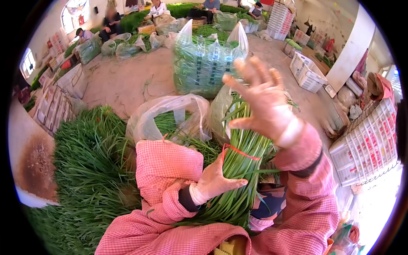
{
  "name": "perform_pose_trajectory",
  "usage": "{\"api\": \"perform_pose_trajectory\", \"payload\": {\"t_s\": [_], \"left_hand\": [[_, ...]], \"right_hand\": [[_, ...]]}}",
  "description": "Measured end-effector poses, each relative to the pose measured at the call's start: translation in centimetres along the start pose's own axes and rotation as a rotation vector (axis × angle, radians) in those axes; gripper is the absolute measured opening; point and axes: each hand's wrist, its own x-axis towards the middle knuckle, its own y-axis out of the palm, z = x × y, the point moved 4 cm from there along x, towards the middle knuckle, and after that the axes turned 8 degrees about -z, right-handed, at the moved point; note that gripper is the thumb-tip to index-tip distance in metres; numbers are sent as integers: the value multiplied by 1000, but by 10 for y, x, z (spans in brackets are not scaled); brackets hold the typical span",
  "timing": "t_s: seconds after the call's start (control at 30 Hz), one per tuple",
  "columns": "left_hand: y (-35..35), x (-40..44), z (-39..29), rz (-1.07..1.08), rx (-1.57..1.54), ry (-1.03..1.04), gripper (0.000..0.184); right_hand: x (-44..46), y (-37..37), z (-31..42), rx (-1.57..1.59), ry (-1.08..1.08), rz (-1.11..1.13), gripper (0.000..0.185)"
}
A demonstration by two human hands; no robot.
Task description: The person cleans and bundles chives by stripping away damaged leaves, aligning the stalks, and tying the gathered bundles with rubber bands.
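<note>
A thick bundle of garlic chives [238, 161] leans upright against my lap, with a red tie [242, 151] around its upper part. My left hand [216, 180], in a thin pale glove, grips the bundle from the left just below the tie; its thumb lies across the stalks and its fingers are partly hidden behind them. Raised over the bundle's top, my right hand [263, 100], also gloved, is open with fingers spread and holds nothing. Behind the bundle is an open clear plastic bag [170, 100] with more chives inside.
A large heap of chives [89, 165] lies at my left. A filled plastic bag [202, 68] stands ahead on the concrete floor [123, 83]. White crates [365, 144] are stacked at the right, and another crate [307, 72] lies farther back. Several people sit among greens at the far end.
</note>
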Motion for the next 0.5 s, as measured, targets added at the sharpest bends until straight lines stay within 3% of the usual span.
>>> {"api": "perform_pose_trajectory", "payload": {"t_s": [0.07,0.1,0.13,0.17,0.2,0.23,0.27,0.33,0.4,0.47,0.5], "left_hand": [[3,1,-3,83,-108,-21,87],[2,1,-1,89,-109,-20,87],[2,1,2,78,-158,-21,85],[0,-2,5,67,-207,-30,84],[-2,-5,6,74,-205,-47,84],[-5,-3,6,95,-352,-110,83],[-7,3,4,112,-500,-166,83],[-16,24,-2,106,-502,-162,83],[-18,57,-8,147,-375,91,89],[-16,82,-27,110,-245,229,98],[-14,92,-37,95,-178,295,103]], "right_hand": [[4,25,5,63,-91,347,46],[22,48,-5,69,16,501,25],[25,45,-28,-356,34,219,17],[35,41,-70,-403,230,264,16],[27,27,-115,-361,457,77,15],[11,8,-146,138,656,-210,19],[-13,1,-157,-6,567,-299,45],[-49,16,-138,-385,713,-201,80],[-86,62,-125,605,656,-123,96],[-80,72,-63,1624,775,-12,91],[-75,85,-54,1742,727,-194,81]]}}
